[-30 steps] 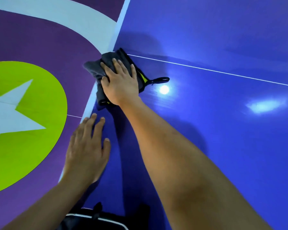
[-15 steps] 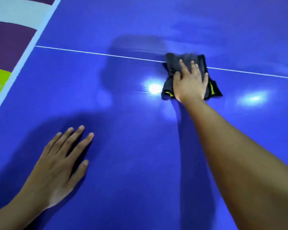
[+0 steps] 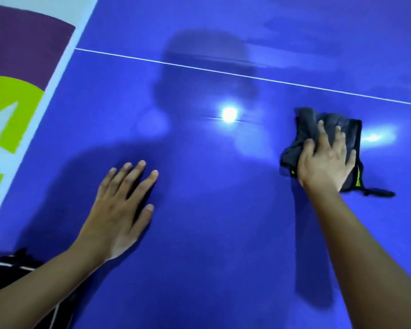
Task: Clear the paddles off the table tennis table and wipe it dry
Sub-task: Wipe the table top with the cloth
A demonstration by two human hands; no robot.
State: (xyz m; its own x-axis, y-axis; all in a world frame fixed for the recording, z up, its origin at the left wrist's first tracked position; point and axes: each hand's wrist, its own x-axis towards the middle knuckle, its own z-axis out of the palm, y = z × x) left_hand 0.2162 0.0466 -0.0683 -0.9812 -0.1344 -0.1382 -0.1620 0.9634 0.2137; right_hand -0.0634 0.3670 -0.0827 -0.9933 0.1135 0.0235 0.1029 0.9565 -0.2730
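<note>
The blue table tennis table (image 3: 211,233) fills most of the view, with a thin white centre line (image 3: 247,76) running across its far part. A crumpled dark grey cloth (image 3: 305,124) with yellow trim and a black loop lies on the table at the right. My right hand (image 3: 323,160) presses down on the cloth with fingers spread over it. My left hand (image 3: 119,210) rests flat on the table at the lower left, fingers apart, holding nothing. No paddle is in view.
The table's white left edge (image 3: 57,74) runs diagonally at the upper left. Beyond it is a purple floor (image 3: 22,48) with a lime-green patch (image 3: 10,96) and white shapes. A black garment with a white stripe (image 3: 7,267) shows at the lower left. Lamp glare (image 3: 229,114) reflects off the tabletop.
My right hand has slid the cloth from the table's left edge across to the right, past the glare spot. My left hand has stayed flat on the table.
</note>
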